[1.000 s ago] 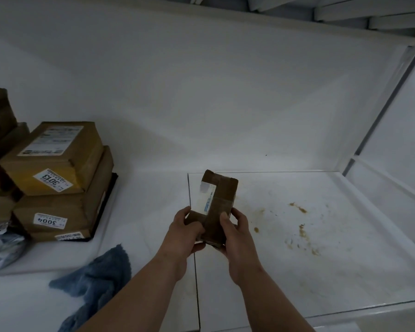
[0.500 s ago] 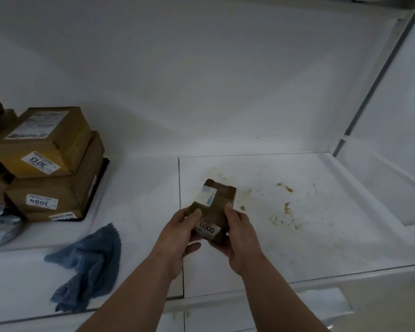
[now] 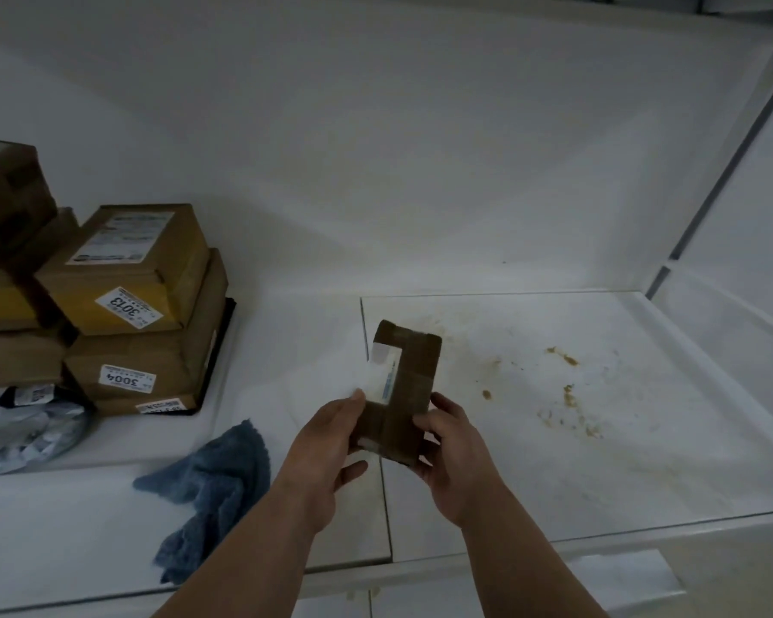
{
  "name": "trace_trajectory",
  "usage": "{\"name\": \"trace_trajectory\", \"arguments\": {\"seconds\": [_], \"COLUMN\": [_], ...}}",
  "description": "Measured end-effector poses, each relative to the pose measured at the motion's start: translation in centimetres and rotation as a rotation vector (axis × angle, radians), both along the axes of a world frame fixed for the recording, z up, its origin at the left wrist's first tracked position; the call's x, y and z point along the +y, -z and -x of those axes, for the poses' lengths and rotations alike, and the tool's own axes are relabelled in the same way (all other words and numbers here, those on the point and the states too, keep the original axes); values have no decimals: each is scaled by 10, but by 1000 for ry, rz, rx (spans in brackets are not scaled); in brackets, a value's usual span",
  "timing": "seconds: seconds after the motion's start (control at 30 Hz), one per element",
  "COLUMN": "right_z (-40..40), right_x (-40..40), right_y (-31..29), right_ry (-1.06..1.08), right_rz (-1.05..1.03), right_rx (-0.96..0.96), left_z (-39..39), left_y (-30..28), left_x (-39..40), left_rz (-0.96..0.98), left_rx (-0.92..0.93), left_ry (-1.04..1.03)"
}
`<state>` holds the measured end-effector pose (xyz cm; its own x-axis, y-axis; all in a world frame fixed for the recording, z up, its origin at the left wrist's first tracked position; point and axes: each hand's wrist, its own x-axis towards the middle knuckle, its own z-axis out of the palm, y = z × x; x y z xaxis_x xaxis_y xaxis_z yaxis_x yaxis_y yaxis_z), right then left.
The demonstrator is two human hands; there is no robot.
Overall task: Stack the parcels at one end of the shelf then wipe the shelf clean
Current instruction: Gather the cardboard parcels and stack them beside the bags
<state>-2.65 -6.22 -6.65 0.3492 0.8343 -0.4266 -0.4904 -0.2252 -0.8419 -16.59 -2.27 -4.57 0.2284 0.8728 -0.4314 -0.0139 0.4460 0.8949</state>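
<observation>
1. A small brown cardboard parcel (image 3: 405, 390), sealed with brown tape and bearing a white label on its left face, is held above the white shelf (image 3: 532, 475), near the seam between two shelf panels.
2. The parcel is gripped on its left side by the left hand (image 3: 326, 443); the thumb is pressed on the label's lower edge and the other fingers (image 3: 353, 472) are curled beneath the parcel.
3. The parcel's lower right edge is gripped by the right hand (image 3: 454, 457), with the thumb laid on the taped front and the remaining fingers wrapped behind it.
4. The parcel is seen tilted, its far end raised away from the person.
5. Brown stains (image 3: 567, 394) are scattered over the right shelf panel, to the right of the held parcel.
6. A crumpled blue cloth (image 3: 210, 488) is seen lying on the left shelf panel, just left of the left forearm and near the front edge.
7. At the left end of the shelf a stack of brown cardboard boxes (image 3: 139, 305) is seen; white stickers numbered 3013 and 3004 are carried on the upper and lower boxes.
8. A grey plastic mailer bag (image 3: 23, 425) is seen lying at the foot of the stack, at the left edge of the view.
9. The held parcel is kept well apart from the stack.
</observation>
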Motion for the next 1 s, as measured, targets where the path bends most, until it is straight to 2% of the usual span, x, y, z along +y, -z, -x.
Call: {"name": "trace_trajectory", "arguments": {"seconds": [0.3,0.6,0.83,1.0], "right_z": [45,59,53,51], "right_x": [9,13,14,16], "right_y": [3,-5,-13,-8], "right_ry": [-57,-1,-3,-47], "right_rz": [-74,-48,-97,-163], "right_rx": [-122,-161,-67,11], "left_z": [46,57,47,39], "left_y": [14,22,23,22], "left_x": [21,29,34,29], "left_rz": [-199,-347,-713,-869], "left_rx": [46,80,520,676], "left_ry": [142,97,-47,-117]}}
